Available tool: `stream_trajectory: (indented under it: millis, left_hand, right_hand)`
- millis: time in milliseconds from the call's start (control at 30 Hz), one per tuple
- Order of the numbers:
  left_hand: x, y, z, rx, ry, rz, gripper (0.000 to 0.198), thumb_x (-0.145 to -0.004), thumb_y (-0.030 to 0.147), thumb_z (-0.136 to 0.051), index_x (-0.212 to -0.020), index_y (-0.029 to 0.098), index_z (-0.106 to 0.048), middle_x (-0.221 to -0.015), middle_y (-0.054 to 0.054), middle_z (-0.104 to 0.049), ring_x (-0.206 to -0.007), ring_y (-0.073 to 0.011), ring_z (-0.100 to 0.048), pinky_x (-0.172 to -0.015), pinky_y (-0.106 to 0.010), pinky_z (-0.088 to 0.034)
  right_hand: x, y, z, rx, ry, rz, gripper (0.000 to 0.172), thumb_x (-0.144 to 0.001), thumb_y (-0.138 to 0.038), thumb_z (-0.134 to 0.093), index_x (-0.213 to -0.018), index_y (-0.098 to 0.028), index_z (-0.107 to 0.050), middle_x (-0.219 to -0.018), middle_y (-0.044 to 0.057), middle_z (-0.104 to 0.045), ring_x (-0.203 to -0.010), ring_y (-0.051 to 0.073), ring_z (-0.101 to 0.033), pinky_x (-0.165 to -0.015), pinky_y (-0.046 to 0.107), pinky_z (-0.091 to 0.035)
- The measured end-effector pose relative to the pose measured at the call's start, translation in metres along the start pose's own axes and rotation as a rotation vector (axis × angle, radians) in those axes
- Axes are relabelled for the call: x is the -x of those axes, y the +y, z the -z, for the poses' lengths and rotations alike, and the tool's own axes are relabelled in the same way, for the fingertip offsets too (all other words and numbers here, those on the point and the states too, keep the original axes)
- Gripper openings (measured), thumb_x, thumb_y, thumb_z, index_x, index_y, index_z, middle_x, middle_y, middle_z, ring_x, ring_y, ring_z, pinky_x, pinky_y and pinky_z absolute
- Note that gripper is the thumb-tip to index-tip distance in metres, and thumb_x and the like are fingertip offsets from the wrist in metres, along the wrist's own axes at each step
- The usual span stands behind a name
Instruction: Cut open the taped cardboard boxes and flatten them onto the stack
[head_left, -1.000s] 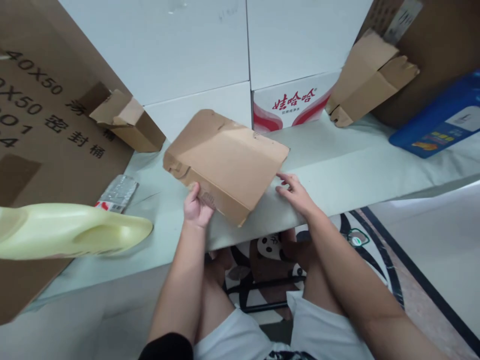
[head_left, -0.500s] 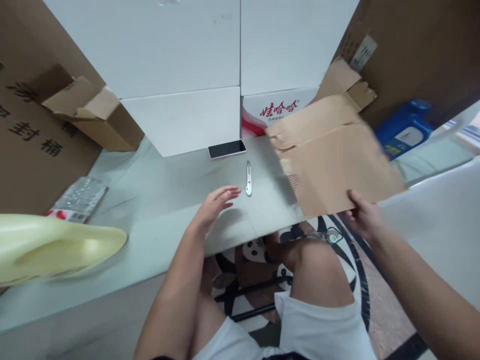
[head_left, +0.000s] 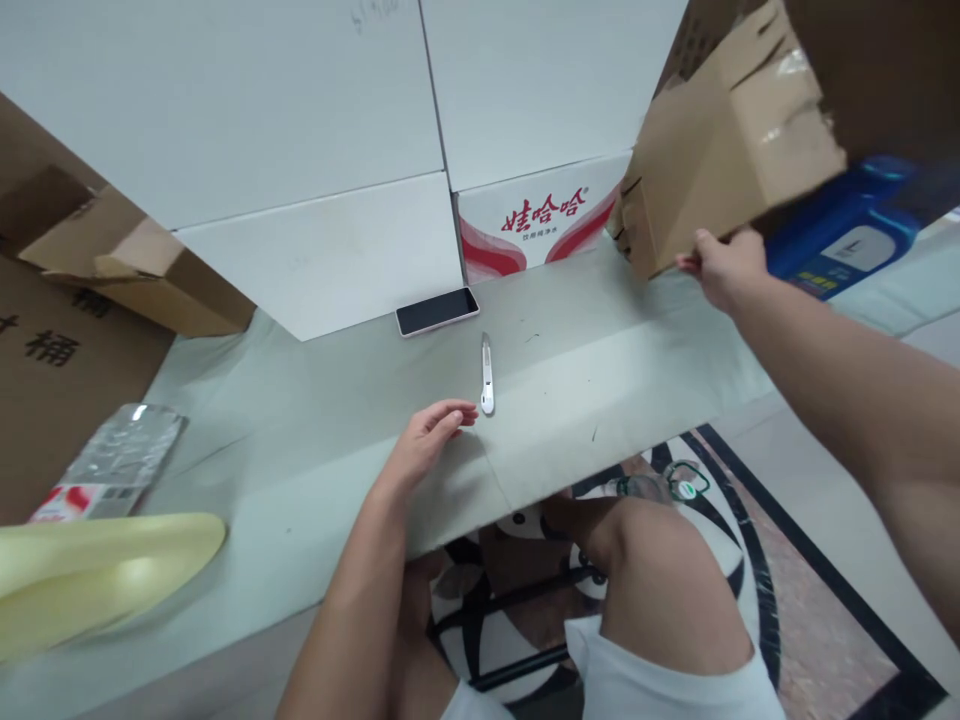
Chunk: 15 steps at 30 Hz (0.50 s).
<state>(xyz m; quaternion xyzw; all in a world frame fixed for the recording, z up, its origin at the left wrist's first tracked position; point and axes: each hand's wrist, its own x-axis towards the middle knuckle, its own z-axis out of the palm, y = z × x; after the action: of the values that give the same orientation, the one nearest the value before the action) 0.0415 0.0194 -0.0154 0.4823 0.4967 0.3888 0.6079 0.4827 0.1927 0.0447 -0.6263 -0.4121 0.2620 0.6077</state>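
Note:
My right hand (head_left: 726,265) pinches the lower edge of a brown cardboard piece (head_left: 720,160) at the upper right, its torn, taped flap facing up. My left hand (head_left: 439,428) rests low over the pale green surface (head_left: 555,370) with fingers apart and nothing in them. Just right of its fingertips lies a white utility knife (head_left: 487,375). Behind the knife, a dark-screened phone (head_left: 437,312) lies against the white boxes.
A blue bottle (head_left: 847,240) is beside the cardboard. Open brown box (head_left: 172,295), clear plastic packet (head_left: 124,455) and yellow object (head_left: 112,580) are at left. White box with red lettering (head_left: 544,225) stands behind. A bottle (head_left: 652,487) is on the floor.
My right hand has carried the cardboard up and away toward the back right, tilting it. The view has shifted somewhat; my left hand remains near the knife.

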Motion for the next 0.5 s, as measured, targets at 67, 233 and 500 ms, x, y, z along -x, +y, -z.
stream_trajectory:
  millis: [67, 233, 500]
  left_hand:
    - [-0.001, 0.004, -0.001, -0.018, 0.007, -0.011, 0.031, -0.079, 0.048, -0.072, -0.094, 0.022, -0.078, -0.099, -0.011, -0.076, -0.096, -0.0259, -0.069, -0.084, -0.036, -0.049]
    - [-0.001, 0.011, -0.001, 0.013, 0.078, -0.071, 0.025, -0.078, 0.044, -0.071, -0.086, 0.021, -0.075, -0.081, -0.006, -0.07, -0.072, -0.0175, -0.061, -0.067, -0.03, -0.044]
    - [0.027, 0.023, 0.016, 0.373, 0.336, -0.211, 0.033, -0.067, 0.041, -0.072, -0.061, 0.021, -0.047, -0.055, 0.005, -0.041, -0.05, -0.0079, -0.035, -0.048, -0.023, -0.024]
  right_hand:
    - [-0.007, -0.007, -0.024, 0.008, 0.053, -0.137, 0.027, -0.088, -0.008, -0.054, -0.111, -0.021, -0.052, -0.097, 0.002, -0.062, -0.063, 0.006, -0.064, -0.062, 0.025, -0.05]
    - [0.053, -0.005, -0.064, 0.066, -0.107, -0.224, 0.033, -0.085, -0.012, -0.06, -0.116, -0.019, -0.055, -0.099, 0.003, -0.065, -0.069, 0.01, -0.066, -0.063, 0.025, -0.051]
    - [0.177, -0.033, -0.129, 0.257, -0.657, 0.043, 0.028, -0.08, -0.02, -0.066, -0.107, -0.02, -0.066, -0.112, 0.007, -0.07, -0.08, 0.015, -0.068, -0.076, 0.035, -0.056]
